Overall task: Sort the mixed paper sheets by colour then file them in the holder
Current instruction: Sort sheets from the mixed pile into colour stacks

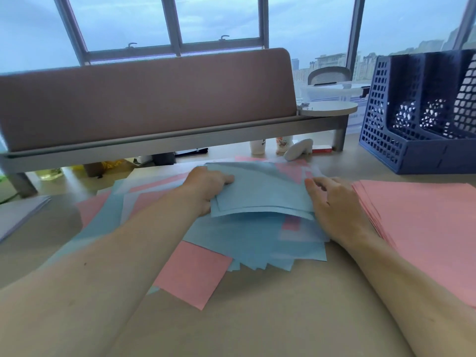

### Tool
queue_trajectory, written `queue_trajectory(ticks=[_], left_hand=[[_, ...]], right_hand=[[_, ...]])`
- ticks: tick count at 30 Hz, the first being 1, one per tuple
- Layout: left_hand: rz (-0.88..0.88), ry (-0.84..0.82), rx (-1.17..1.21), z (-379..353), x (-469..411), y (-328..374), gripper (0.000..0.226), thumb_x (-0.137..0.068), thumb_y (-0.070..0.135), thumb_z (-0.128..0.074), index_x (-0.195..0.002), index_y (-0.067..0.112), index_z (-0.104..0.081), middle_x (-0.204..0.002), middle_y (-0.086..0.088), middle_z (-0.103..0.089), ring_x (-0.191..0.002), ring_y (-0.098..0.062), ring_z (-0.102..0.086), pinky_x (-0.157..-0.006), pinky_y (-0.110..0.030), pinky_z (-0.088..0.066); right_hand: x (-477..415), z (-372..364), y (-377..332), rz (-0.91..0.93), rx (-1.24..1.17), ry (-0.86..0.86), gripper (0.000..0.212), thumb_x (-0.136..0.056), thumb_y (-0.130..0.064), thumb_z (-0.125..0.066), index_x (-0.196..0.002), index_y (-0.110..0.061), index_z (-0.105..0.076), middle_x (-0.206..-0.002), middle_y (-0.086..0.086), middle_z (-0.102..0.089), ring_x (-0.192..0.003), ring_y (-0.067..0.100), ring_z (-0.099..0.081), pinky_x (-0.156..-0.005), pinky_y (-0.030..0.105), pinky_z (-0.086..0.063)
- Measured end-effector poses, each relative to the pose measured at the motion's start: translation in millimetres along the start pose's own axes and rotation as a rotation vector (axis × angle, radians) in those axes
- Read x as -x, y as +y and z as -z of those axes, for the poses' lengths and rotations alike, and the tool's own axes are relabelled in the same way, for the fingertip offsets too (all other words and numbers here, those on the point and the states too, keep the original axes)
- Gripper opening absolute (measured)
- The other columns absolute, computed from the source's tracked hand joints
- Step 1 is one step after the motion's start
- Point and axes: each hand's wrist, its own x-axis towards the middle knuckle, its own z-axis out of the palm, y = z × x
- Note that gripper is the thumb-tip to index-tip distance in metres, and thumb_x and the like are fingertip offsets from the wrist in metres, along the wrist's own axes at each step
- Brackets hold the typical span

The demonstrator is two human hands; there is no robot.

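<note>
Mid-sort: pink stack [425,228] begun, L hand [206,189] gripping blue sheets [262,197], R hand [334,210] alongside (grip unclear), holder [401,155] unfilled.
</note>
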Motion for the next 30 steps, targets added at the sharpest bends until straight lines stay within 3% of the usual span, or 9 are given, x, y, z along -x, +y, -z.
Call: queue_trajectory(ticks=[4, 6, 8, 11, 14, 20, 23, 27, 30], left_hand=[[0.023, 0.220, 0.156, 50.2, 39.4, -24.6, 0.017, -0.093, 0.002, -0.065, -0.109, 0.006, -0.063, -0.106, -0.016, -0.072, -0.091, -0.033, -0.071, -0.075, -0.043, -0.061], [0.074, 0.219, 0.216, 62.2, 62.7, -41.8, 0.018, -0.095, -0.004, -0.058, -0.105, 0.010, -0.061, -0.106, -0.015, -0.071, -0.093, -0.033, -0.069, -0.082, -0.045, -0.060], [0.125, 0.150, 0.234, 64.9, 79.8, -51.2, 0.020, -0.096, -0.009, -0.054, -0.104, 0.008, -0.061, -0.106, -0.017, -0.071, -0.092, -0.033, -0.070, -0.072, -0.043, -0.060], [0.178, 0.097, 0.229, 67.9, 91.6, -50.0, 0.015, -0.096, -0.009, -0.056, -0.105, 0.002, -0.061, -0.104, -0.020, -0.072, -0.088, -0.031, -0.072, -0.056, -0.037, -0.061], [0.230, 0.022, 0.194, 79.7, 95.3, -46.6, 0.015, -0.097, -0.002, -0.061, -0.111, -0.001, -0.063, -0.100, -0.021, -0.075, -0.086, -0.031, -0.076, -0.061, -0.036, -0.064], [0.270, -0.079, -0.001, 107.5, 95.1, -47.0, 0.026, -0.101, 0.016, -0.062, -0.118, -0.003, -0.063, -0.099, -0.026, -0.074, -0.080, -0.034, -0.077, -0.061, -0.033, -0.062], [0.272, -0.083, -0.054, 108.4, 90.4, -48.0, 0.029, -0.102, 0.019, -0.061, -0.115, -0.007, -0.062, -0.095, -0.024, -0.074, -0.075, -0.034, -0.076, -0.062, -0.034, -0.063], [0.277, -0.101, -0.131, 105.3, 86.4, -44.1, 0.033, -0.101, 0.026, -0.062, -0.112, -0.006, -0.062, -0.095, -0.020, -0.074, -0.069, -0.031, -0.076, -0.059, -0.033, -0.062], [0.278, -0.124, -0.173, 104.8, 82.4, -42.8, 0.035, -0.101, 0.028, -0.062, -0.110, -0.006, -0.064, -0.094, -0.017, -0.073, -0.067, -0.030, -0.074, -0.058, -0.032, -0.063]], right_hand=[[9.0, 3.5, -16.0, 0.155, -0.014, -0.034, 0.047, -0.102, -0.048, -0.037, -0.116, -0.015, -0.067, -0.110, 0.005, -0.066, -0.095, 0.018, -0.057, -0.083, 0.033, -0.044], [5.3, -1.6, -33.3, 0.161, -0.020, -0.175, 0.053, -0.100, -0.058, -0.032, -0.099, -0.017, -0.065, -0.098, 0.006, -0.067, -0.086, 0.023, -0.060, -0.079, 0.038, -0.049], [-6.2, -8.4, -55.8, 0.115, 0.071, -0.378, 0.059, -0.099, -0.060, -0.036, -0.106, -0.009, -0.065, -0.104, 0.011, -0.069, -0.089, 0.027, -0.059, -0.074, 0.033, -0.044], [-21.2, -22.1, -87.0, 0.093, 0.272, -0.582, 0.070, -0.092, -0.065, -0.049, -0.138, -0.012, -0.055, -0.136, 0.005, -0.059, -0.119, 0.025, -0.055, -0.094, 0.032, -0.042], [-28.0, -35.7, -98.6, 0.132, 0.420, -0.675, 0.074, -0.091, -0.065, -0.052, -0.139, -0.008, -0.053, -0.139, 0.008, -0.056, -0.125, 0.029, -0.051, -0.106, 0.038, -0.041], [-38.0, -42.3, -94.8, 0.099, 0.524, -0.670, 0.093, -0.083, -0.076, -0.052, -0.140, -0.004, -0.049, -0.142, 0.011, -0.053, -0.129, 0.030, -0.049, -0.107, 0.035, -0.040], [-44.1, -49.0, -90.8, 0.080, 0.519, -0.642, 0.102, -0.069, -0.087, -0.056, -0.130, -0.005, -0.057, -0.128, 0.009, -0.061, -0.117, 0.028, -0.055, -0.100, 0.035, -0.044], [-53.4, -52.0, -90.1, 0.048, 0.487, -0.626, 0.095, -0.055, -0.091, -0.061, -0.102, -0.009, -0.063, -0.101, 0.006, -0.065, -0.090, 0.024, -0.058, -0.074, 0.032, -0.043], [-58.5, -51.3, -95.2, 0.065, 0.436, -0.593, 0.085, -0.058, -0.084, -0.069, -0.103, -0.012, -0.062, -0.102, 0.004, -0.064, -0.093, 0.024, -0.058, -0.076, 0.031, -0.044]])
